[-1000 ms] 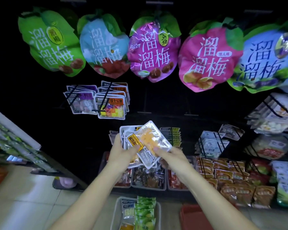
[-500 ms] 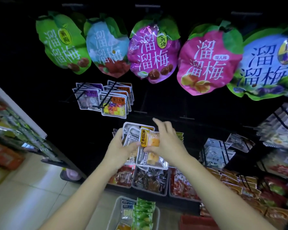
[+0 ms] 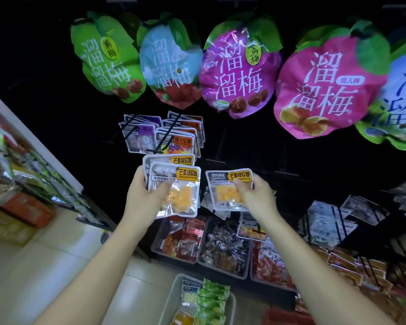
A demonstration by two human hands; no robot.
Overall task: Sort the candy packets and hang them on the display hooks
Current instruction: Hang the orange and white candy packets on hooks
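My left hand (image 3: 143,200) grips a small stack of clear mango candy packets (image 3: 175,189) with yellow labels, fanned upright. My right hand (image 3: 256,195) holds a single mango candy packet (image 3: 227,191) of the same kind, apart from the stack and just to its right. Both are raised in front of a dark display wall. Above the stack, two display hooks (image 3: 167,141) carry similar small packets, purple-labelled on the left and orange-labelled on the right.
Large plum snack bags (image 3: 239,73) hang in a row across the top. Bins of wrapped snacks (image 3: 220,252) sit on the low shelf below my hands. A grey basket (image 3: 174,294) with green and yellow packets stands on the floor. More hooked packets (image 3: 333,221) hang at right.
My right hand has pulled one packet off the stack and moved it right, upright. The view has shifted, so the shelf contents sit further right and lower in frame.
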